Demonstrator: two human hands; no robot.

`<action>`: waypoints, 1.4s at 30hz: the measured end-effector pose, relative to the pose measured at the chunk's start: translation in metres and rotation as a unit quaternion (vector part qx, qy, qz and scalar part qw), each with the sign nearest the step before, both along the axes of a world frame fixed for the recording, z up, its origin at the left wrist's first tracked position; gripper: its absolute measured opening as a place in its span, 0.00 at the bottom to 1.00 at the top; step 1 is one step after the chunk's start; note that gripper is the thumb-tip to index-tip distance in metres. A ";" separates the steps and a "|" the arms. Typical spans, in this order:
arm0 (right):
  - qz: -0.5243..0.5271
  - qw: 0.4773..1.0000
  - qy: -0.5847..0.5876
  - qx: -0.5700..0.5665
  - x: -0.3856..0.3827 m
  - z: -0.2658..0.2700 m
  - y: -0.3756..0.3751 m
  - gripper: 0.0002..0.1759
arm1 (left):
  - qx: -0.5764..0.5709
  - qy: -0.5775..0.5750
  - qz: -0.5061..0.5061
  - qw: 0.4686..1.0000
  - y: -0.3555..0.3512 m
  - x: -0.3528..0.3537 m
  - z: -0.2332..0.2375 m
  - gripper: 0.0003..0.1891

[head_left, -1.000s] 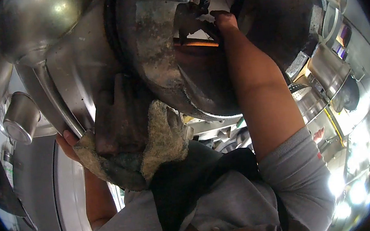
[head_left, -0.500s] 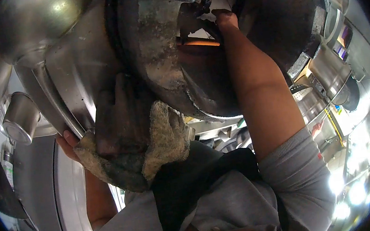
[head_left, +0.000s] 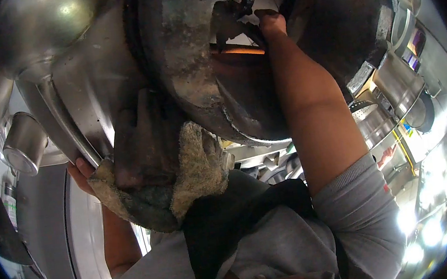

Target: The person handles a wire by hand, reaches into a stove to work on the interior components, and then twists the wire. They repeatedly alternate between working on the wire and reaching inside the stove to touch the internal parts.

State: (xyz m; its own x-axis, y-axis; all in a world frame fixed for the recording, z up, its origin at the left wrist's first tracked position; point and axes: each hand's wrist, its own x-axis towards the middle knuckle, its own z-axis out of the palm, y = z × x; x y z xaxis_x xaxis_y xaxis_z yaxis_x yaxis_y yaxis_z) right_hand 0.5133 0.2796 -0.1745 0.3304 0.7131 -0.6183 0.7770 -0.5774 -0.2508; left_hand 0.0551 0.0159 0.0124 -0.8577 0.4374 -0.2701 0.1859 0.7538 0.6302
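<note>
At the left, my left hand [head_left: 81,174] is closed at the edge of a tan, fuzzy cloth [head_left: 199,166], its palm hidden behind it. The cloth wraps the lower end of a dark metal piece [head_left: 143,147]. A long steel handle [head_left: 68,122] comes down to my left fingers, running from a large rounded steel vessel [head_left: 54,26]. My right arm reaches up in front of a big, blackened round metal body [head_left: 246,97]. At its opening, my right hand [head_left: 274,24] is closed beside dark jagged metal; what it grips is too dark to tell. An orange glowing strip [head_left: 242,50] lies just below.
A steel cup [head_left: 24,142] is at the far left. Steel pots [head_left: 399,87] and a perforated strainer [head_left: 363,110] are at the right, near a yellow strip [head_left: 404,149]. Another person's hand [head_left: 386,157] shows at the right. Bright lights glare at the lower right.
The blackened metal body and the orange strip have shifted slightly left and up in view. The other person's hand has moved a little. Both my hands keep nearly the same positions.
</note>
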 end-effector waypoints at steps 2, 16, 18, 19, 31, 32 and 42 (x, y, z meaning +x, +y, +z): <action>0.058 0.998 -0.033 0.016 -0.004 0.006 0.000 0.20 | 0.044 -0.092 0.037 0.994 0.016 0.004 0.011 0.23; 0.009 0.999 -0.048 -0.001 -0.009 0.005 0.004 0.23 | 0.080 -0.163 0.065 0.981 0.030 0.010 0.018 0.24; 0.217 0.970 -0.107 0.011 0.000 -0.004 0.003 0.23 | 0.066 -0.161 0.056 0.983 0.028 0.007 0.018 0.24; 0.217 0.970 -0.107 0.013 0.003 -0.011 0.003 0.23 | 0.065 -0.157 0.055 0.984 0.026 0.005 0.017 0.24; 0.247 0.957 -0.148 -0.038 -0.003 -0.019 0.017 0.20 | 0.066 -0.131 0.041 0.988 0.008 0.000 0.009 0.25; 0.188 0.968 -0.162 -0.035 -0.005 -0.022 0.017 0.20 | 0.045 -0.044 -0.062 0.996 0.001 -0.003 0.005 0.25; 0.187 0.967 -0.139 -0.099 -0.004 -0.028 0.023 0.18 | -0.016 -0.007 0.050 0.999 0.005 0.006 0.005 0.25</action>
